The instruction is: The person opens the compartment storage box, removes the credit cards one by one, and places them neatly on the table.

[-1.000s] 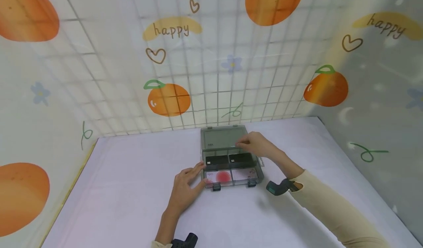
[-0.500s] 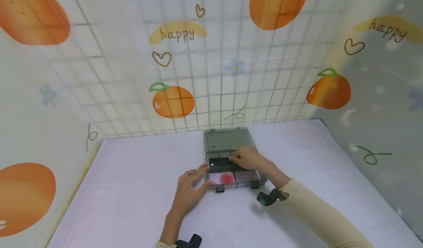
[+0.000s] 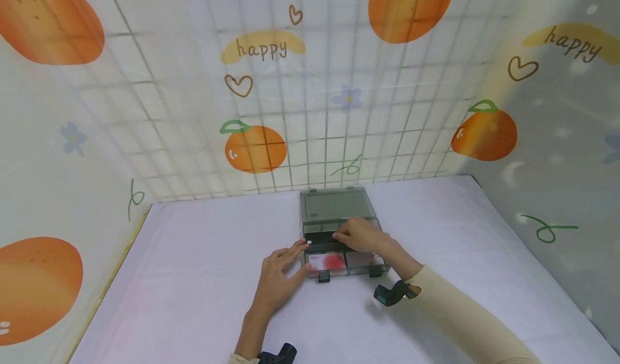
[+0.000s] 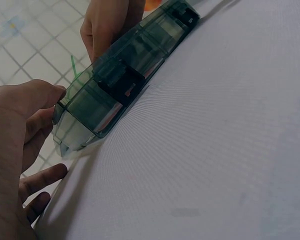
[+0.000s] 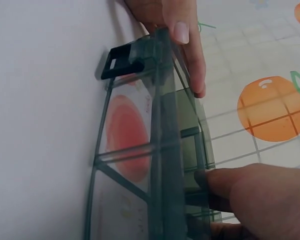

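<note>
A translucent green divided plastic box (image 3: 339, 273) lies on the table with its lid (image 3: 336, 205) raised at the back. Pink-and-white cards (image 3: 326, 261) fill its front compartments; dark flat pieces stand in the back row. My left hand (image 3: 277, 279) touches the box's left side with spread, fairly straight fingers, the thumb (image 4: 52, 95) at a corner. My right hand (image 3: 360, 236) reaches over the back row, where thumb and fingers appear to pinch a black flat piece (image 3: 321, 238). The right-hand part of that row is hidden behind this hand.
Two black latches (image 3: 324, 277) stick out from the box's front edge. A white cloth (image 3: 203, 278) covers the table. Behind it hangs a curtain (image 3: 319, 105) printed with oranges and a grid. Each wrist carries a black camera mount (image 3: 389, 294).
My right hand has come down from above the lid's right edge and leftward to the back row, where it now stays nearly still. The left hand keeps touching the box.
</note>
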Available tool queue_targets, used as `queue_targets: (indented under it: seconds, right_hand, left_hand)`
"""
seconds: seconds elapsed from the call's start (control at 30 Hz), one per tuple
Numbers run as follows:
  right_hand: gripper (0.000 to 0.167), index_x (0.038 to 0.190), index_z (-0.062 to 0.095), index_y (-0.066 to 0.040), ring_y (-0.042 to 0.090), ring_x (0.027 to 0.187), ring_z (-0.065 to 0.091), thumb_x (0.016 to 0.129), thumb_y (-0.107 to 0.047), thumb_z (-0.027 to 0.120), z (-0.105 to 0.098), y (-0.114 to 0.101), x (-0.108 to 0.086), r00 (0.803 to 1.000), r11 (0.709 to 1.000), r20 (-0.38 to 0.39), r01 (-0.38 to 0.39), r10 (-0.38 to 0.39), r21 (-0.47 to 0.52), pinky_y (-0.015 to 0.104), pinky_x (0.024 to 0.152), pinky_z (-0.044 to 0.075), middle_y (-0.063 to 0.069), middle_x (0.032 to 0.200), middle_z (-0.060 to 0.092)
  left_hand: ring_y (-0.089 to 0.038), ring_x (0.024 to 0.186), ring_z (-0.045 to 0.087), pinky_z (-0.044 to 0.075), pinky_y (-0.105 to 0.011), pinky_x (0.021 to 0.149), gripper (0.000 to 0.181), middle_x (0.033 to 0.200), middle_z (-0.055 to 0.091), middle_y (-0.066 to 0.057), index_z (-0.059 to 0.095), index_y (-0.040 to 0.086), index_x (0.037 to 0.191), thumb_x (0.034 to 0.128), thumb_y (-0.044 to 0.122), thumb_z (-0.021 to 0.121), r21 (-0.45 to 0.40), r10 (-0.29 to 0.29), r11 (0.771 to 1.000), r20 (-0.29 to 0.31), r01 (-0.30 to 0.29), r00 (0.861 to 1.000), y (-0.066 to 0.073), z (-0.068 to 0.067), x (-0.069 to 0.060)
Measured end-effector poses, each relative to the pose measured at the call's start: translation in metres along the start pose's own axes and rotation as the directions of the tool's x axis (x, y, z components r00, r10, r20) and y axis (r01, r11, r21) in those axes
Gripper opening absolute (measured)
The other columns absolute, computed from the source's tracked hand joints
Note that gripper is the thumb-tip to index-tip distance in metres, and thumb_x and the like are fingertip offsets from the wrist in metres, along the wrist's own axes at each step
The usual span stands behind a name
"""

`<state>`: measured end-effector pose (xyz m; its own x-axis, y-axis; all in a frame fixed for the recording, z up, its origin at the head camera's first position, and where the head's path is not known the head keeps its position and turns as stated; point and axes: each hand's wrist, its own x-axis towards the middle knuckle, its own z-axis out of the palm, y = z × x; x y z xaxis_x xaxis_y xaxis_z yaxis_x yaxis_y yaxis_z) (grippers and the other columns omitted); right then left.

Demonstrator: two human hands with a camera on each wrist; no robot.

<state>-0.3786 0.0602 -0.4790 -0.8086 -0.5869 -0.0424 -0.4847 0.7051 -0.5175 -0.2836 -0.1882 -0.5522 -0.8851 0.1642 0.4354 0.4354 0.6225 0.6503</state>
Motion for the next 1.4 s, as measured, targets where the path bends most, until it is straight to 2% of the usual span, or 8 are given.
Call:
queue_targets:
  seconds: [0.07,0.23,0.33,0.63,0.87,1.07,1.27,1.4]
  right_hand:
    - [0.028,0.088,0.078,-0.006,0.008,0.051,0.037,0.103,-0.021,0.059,0.001,0.0,0.0,1.0,1.0,-0.009,-0.006,0.006,0.009,0.024,0.05,0.034,-0.007,0.055,0.042]
    - [0.045,0.059,0.052,-0.012,0.009,0.049,0.033,0.103,-0.022,0.058,0.001,0.001,0.0,0.998,0.998,-0.031,-0.045,0.046,0.041,0.024,0.049,0.031,-0.007,0.051,0.033]
    - [0.051,0.055,0.041,-0.017,0.008,0.047,0.031,0.102,-0.022,0.058,0.002,0.0,0.0,0.997,0.996,-0.037,-0.062,0.065,0.068,0.024,0.047,0.028,-0.007,0.05,0.032]
    - [0.052,0.053,0.046,-0.013,0.009,0.046,0.028,0.103,-0.023,0.057,0.002,-0.001,0.002,0.985,0.977,-0.041,-0.16,0.167,0.142,0.023,0.044,0.023,-0.006,0.049,0.033]
    - [0.041,0.069,0.069,0.003,0.013,0.055,0.032,0.101,-0.021,0.059,-0.001,0.0,0.008,0.965,0.938,-0.005,-0.252,0.26,0.238,0.026,0.052,0.027,-0.003,0.054,0.041]
    - [0.033,0.083,0.075,0.003,0.018,0.07,0.052,0.101,-0.018,0.058,-0.004,0.0,0.008,0.954,0.902,0.022,-0.291,0.3,0.32,0.03,0.066,0.043,0.007,0.076,0.067]
    - [0.03,0.107,0.073,0.007,0.026,0.083,0.068,0.101,-0.017,0.056,-0.01,-0.002,0.004,0.942,0.852,0.026,-0.315,0.335,0.419,0.043,0.091,0.052,0.011,0.092,0.075]
    - [0.031,0.107,0.073,0.008,0.022,0.077,0.068,0.101,-0.018,0.056,-0.016,-0.004,0.006,0.94,0.83,0.058,-0.325,0.337,0.453,0.039,0.086,0.052,0.013,0.093,0.075]
  left_hand:
    - [-0.023,0.119,0.054,0.034,-0.058,0.102,0.048,0.146,0.052,0.016,0.063,0.028,0.138,0.0931,0.045,0.069,0.001,-0.005,1.0,0.005,0.005,1.0,0.0,0.0,0.0]
    - [-0.022,0.12,0.053,0.033,-0.057,0.103,0.048,0.146,0.052,0.017,0.063,0.028,0.138,0.093,0.044,0.069,-0.003,-0.015,1.0,0.015,0.015,1.0,0.0,0.0,0.0]
    - [-0.023,0.12,0.053,0.033,-0.058,0.103,0.048,0.146,0.052,0.016,0.063,0.028,0.138,0.093,0.043,0.069,-0.007,-0.018,1.0,0.015,0.018,1.0,0.001,-0.001,0.001]
    - [-0.022,0.119,0.054,0.034,-0.058,0.103,0.047,0.144,0.054,0.015,0.063,0.027,0.138,0.0931,0.04,0.07,-0.023,0.0,1.0,0.008,0.001,1.0,0.003,-0.002,0.001]
    - [-0.021,0.12,0.053,0.034,-0.057,0.103,0.048,0.145,0.052,0.017,0.063,0.027,0.138,0.0931,0.041,0.07,-0.016,-0.023,1.0,0.023,0.024,0.999,0.002,-0.002,0.001]
    - [-0.02,0.12,0.053,0.034,-0.056,0.102,0.048,0.144,0.053,0.018,0.063,0.028,0.138,0.0923,0.039,0.071,-0.023,-0.029,0.999,0.022,0.03,0.999,0.002,-0.001,0.0]
    - [-0.021,0.118,0.054,0.034,-0.057,0.101,0.048,0.144,0.054,0.016,0.064,0.026,0.137,0.0922,0.039,0.071,-0.023,0.003,1.0,0.003,-0.003,1.0,0.001,0.0,0.0]
    - [-0.02,0.118,0.054,0.034,-0.056,0.101,0.048,0.144,0.053,0.017,0.063,0.028,0.138,0.0925,0.04,0.071,-0.016,-0.001,1.0,0.005,0.001,1.0,0.001,-0.001,0.001]
